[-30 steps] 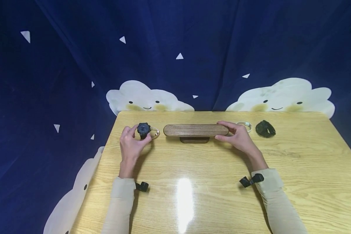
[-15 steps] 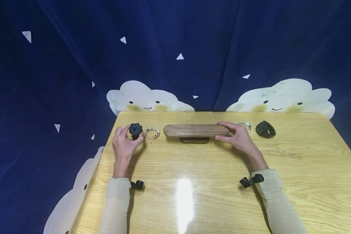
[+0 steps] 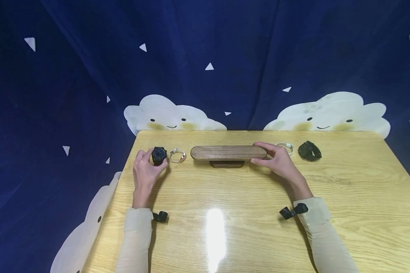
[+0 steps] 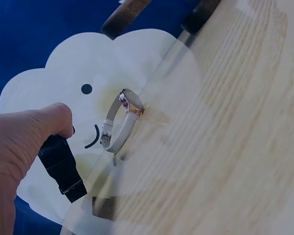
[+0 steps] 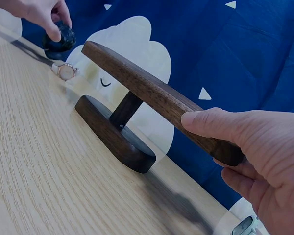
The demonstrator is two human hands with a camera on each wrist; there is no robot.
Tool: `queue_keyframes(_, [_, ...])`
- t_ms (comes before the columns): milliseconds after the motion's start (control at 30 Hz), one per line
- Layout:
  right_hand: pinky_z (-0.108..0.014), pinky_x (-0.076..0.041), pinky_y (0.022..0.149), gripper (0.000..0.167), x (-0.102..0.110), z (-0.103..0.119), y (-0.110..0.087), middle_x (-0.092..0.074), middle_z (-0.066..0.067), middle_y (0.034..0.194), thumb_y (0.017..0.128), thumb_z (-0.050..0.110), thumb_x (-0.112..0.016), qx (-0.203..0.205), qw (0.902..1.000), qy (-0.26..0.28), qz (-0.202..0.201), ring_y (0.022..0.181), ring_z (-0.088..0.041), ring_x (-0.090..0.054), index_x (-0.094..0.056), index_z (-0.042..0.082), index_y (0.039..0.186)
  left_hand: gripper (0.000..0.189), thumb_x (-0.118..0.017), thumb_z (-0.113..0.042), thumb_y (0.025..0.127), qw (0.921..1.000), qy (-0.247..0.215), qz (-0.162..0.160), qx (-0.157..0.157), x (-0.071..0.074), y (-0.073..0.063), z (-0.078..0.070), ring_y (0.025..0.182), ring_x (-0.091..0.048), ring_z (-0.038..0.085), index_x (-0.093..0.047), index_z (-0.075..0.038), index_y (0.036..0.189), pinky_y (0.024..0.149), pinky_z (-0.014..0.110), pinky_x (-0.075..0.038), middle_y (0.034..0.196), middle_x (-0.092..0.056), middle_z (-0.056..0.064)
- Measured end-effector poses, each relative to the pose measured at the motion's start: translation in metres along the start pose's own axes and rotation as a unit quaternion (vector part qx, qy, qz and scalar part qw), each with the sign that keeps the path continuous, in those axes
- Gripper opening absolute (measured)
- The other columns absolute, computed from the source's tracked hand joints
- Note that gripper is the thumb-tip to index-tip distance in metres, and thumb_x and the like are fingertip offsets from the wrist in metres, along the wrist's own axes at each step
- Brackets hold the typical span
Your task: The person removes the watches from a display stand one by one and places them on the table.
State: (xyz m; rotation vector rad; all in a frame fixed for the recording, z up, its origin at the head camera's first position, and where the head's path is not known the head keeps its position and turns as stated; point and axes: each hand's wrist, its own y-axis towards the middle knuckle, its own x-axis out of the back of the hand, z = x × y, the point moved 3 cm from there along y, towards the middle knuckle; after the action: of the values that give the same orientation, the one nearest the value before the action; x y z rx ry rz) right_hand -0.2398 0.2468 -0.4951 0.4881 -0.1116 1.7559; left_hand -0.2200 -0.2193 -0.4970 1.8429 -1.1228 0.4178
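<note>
Between thumb and fingers, my left hand (image 3: 147, 169) pinches a black wristwatch (image 3: 159, 156) at the table's back left. In the left wrist view the black strap (image 4: 63, 166) hangs below the thumb. Just right of it lies a white-strapped watch (image 3: 177, 156) with a rose-gold case, its strap closed in a loop. A dark wooden display stand (image 3: 229, 152), a long rounded bar on a short post and base (image 5: 115, 134), stands at the back middle. My right hand (image 3: 278, 161) grips the bar's right end, thumb in front.
Behind my right hand lies a second white watch (image 3: 287, 147), partly hidden. A dark wristwatch (image 3: 309, 151) sits farther right. The wooden table (image 3: 246, 227) ends at a dark blue curtain (image 3: 191, 57) printed with clouds.
My left hand has moved left with the black watch, away from the white watch, then lowered slightly as the watch face tilted. The right hand and stand have stayed put.
</note>
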Motion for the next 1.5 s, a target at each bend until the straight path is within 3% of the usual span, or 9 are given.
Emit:
queue_keyframes(500, [-0.012,-0.047,0.103,0.06,0.0,0.0,0.0,-0.065,-0.019,0.14,0.084,0.011,-0.089,0.002,1.0,-0.001,0.003,0.129,-0.033,-0.061,-0.065,0.0,0.139,0.058,-0.09,-0.019,0.074,0.9992,0.009,0.014,-0.036,-0.003,-0.002,0.007,0.077,-0.06,0.036,-0.073,0.003,0.124,0.075,0.053,-0.06,0.09,-0.056,0.015])
queue_keyframes(700, [-0.012,-0.047,0.104,0.061,0.0,0.0,0.0,-0.064,-0.019,0.14,0.084,0.011,-0.089,0.003,1.0,0.0,0.002,0.13,-0.033,-0.061,-0.065,-0.001,0.139,0.059,-0.091,-0.017,0.073,0.9974,0.035,0.04,-0.05,-0.006,-0.002,0.008,0.081,-0.059,0.036,-0.073,0.001,0.126,0.08,0.051,-0.056,0.09,-0.056,0.015])
queue_keyframes(867, [-0.012,-0.048,0.102,0.061,0.0,0.0,0.001,-0.064,-0.019,0.141,0.084,0.011,-0.089,0.004,1.0,0.003,0.003,0.129,-0.034,-0.061,-0.065,0.0,0.139,0.06,-0.093,-0.017,0.071,0.9956,0.056,0.05,-0.057,-0.009,-0.003,0.009,0.081,-0.059,0.038,-0.074,-0.001,0.125,0.077,0.05,-0.051,0.089,-0.057,0.015])
queue_keyframes(1500, [-0.013,-0.049,0.1,0.061,0.0,0.0,0.0,-0.064,-0.019,0.141,0.085,0.012,-0.089,0.002,1.0,-0.001,0.003,0.127,-0.033,-0.062,-0.065,0.002,0.14,0.058,-0.088,-0.008,0.073,0.9963,0.063,0.048,-0.035,-0.014,-0.004,0.019,0.078,-0.058,0.038,-0.072,-0.003,0.129,0.076,0.051,-0.05,0.089,-0.059,0.017])
